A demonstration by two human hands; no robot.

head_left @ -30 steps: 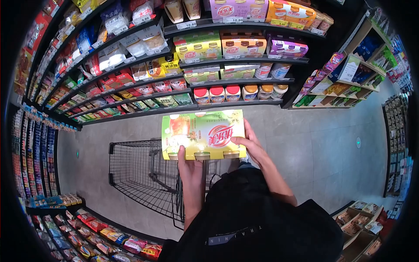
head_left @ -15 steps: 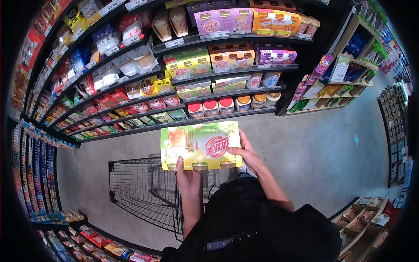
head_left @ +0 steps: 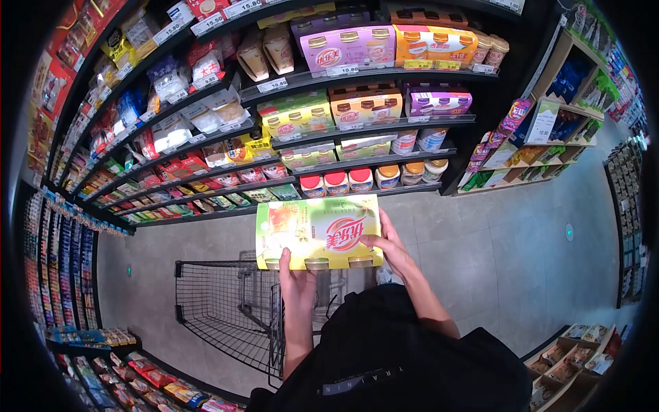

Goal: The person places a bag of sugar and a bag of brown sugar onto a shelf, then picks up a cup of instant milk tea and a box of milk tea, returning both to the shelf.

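Observation:
A yellow-green multipack of milk tea cups is held level in front of me, its large red lettering facing up. Round cup lids show through cutouts along its near edge. My left hand grips the near edge, left of the middle, with the thumb on top and the fingers mostly underneath. At the right end my right hand is closed on the pack, its thumb lying across the printed face beside the lettering. Below and left of the pack stands a black wire shopping cart, partly hidden by my left arm.
Ahead, curved shelves hold bagged goods, jars and similar multipacks, including a purple one and an orange one. A wooden display rack stands right. Wooden bins are at lower right, bagged snacks at lower left.
The view has shifted slightly, so shelves and cart sit a little differently in frame. Both hands keep their hold on the multipack, which stays nearly in place.

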